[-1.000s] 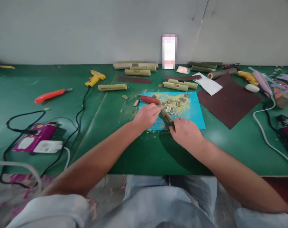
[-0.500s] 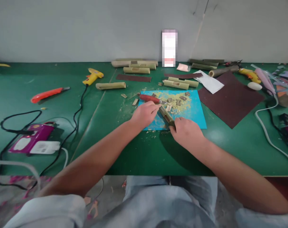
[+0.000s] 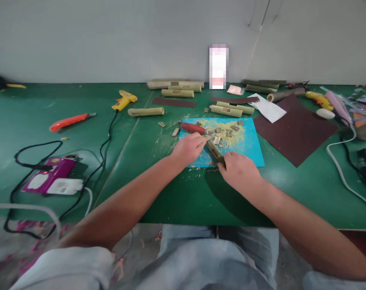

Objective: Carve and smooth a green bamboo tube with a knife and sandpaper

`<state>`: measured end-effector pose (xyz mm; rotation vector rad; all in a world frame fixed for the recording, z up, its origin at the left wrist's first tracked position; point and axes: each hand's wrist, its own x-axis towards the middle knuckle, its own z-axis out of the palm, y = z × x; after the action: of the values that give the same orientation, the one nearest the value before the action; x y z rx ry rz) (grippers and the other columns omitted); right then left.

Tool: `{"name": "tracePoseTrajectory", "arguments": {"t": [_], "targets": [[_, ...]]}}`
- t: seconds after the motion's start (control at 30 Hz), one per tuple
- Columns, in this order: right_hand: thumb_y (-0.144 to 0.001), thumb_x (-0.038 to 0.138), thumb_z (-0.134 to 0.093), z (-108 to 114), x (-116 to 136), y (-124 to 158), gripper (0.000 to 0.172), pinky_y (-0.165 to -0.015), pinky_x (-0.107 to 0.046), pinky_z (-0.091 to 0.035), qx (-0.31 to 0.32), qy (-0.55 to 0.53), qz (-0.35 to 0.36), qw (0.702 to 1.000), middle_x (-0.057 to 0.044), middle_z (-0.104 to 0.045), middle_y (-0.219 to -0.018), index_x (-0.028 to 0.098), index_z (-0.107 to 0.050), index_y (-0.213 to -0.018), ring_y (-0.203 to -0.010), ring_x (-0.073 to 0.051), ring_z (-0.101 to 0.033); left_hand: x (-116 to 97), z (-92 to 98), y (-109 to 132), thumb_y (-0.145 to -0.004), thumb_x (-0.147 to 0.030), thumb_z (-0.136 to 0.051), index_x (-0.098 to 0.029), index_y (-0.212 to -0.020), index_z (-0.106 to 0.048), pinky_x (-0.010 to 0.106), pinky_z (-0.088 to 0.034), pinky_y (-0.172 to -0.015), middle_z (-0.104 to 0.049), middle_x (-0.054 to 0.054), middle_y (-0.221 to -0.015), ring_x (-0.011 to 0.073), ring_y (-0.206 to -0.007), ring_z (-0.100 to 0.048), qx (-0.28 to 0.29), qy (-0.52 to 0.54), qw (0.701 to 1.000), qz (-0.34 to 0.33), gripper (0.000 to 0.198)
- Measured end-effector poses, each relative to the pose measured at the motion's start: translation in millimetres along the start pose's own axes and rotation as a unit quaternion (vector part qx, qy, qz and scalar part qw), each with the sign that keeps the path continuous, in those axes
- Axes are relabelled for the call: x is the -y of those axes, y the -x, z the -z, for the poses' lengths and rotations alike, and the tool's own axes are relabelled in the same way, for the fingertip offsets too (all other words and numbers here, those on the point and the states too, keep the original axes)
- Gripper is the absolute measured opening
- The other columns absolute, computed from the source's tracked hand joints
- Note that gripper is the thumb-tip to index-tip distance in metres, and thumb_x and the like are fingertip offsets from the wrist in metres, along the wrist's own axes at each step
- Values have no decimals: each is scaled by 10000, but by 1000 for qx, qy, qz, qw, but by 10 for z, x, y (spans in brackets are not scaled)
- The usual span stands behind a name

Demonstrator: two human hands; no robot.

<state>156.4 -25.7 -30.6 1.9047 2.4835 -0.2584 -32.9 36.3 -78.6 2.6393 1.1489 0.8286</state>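
A short bamboo tube with a rectangular opening cut in its side slants between my hands over a blue sheet. My right hand is wrapped round its near end. At the far end, the closed fingers of my left hand press against the tube; whether anything small is under them is hidden. Just beyond my left hand lies a red-handled knife with a short metal blade. Bamboo shavings and several cut-out bamboo chips cover the sheet around it.
Other cut bamboo tubes line the back, near a propped phone. Brown sandpaper and white paper lie right. Leftward are an orange cutter, a yellow glue gun, and a purple power box with cables.
The whole view has shifted slightly, so the table things appear a little lower and further right. Both hands keep nearly the same place on the bamboo tube.
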Motion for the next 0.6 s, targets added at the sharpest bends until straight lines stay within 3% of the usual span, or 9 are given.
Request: {"name": "tracePoseTrajectory", "arguments": {"t": [0.03, 0.17, 0.3, 0.43, 0.57, 0.6], "targets": [[-972, 305, -468, 0, -1, -1, 257, -587, -309, -421, -1, 0, -1, 1000, -139, -687, -923, 119, -644, -977, -839, -252, -691, 13, -6, -1, -1017, -285, -389, -108, -1175, -695, 346, -554, -767, -671, 113, -906, 201, -843, -653, -13, -4, 1000, 5, 388], [-973, 295, -462, 6, -9, -1, 253, -593, -312, -426, 10, -8, 4, 1000, -134, -688, -923, 122, -646, -975, -834, -250, -689, 47, -20, 3, -1022, -317, -398, -184, -1220, -681, 291, -549, -691, -686, 75, -912, 180, -831, -660, 44, 16, 997, -59, 371], [-967, 321, -478, 8, -15, -3, 260, -584, -313, -423, 1, -11, -6, 1000, -130, -686, -914, 123, -646, -967, -824, -257, -689, 52, 10, 4, -1005, -286, -422, -94, -1155, -706, 326, -545, -707, -683, 109, -891, 202, -813, -652, -30, -32, 999, 18, 375], [-969, 295, -474, 14, -5, -6, 245, -585, -307, -423, 14, -10, 3, 1000, -129, -687, -931, 122, -648, -972, -831, -245, -687, 3, 11, 29, -1020, -296, -401, -170, -1227, -680, 266, -525, -653, -695, 71, -899, 172, -788, -660, 39, -31, 996, -68, 370], [-969, 308, -480, 30, 7, -2, 253, -605, -314, -438, 10, -7, -10, 1000, -136, -686, -935, 117, -644, -997, -853, -257, -687, 21, -5, 26, -1016, -298, -409, -116, -1164, -703, 290, -527, -678, -696, 110, -915, 185, -791, -658, -22, -65, 998, -3, 376], [-969, 301, -478, 33, 8, 0, 251, -609, -316, -439, 11, -8, -9, 1000, -136, -687, -940, 116, -644, -1001, -857, -258, -687, 26, -10, 25, -1017, -298, -397, -119, -1160, -705, 284, -522, -658, -692, 102, -876, 182, -764, -654, -11, -66, 997, -27, 384]]}}
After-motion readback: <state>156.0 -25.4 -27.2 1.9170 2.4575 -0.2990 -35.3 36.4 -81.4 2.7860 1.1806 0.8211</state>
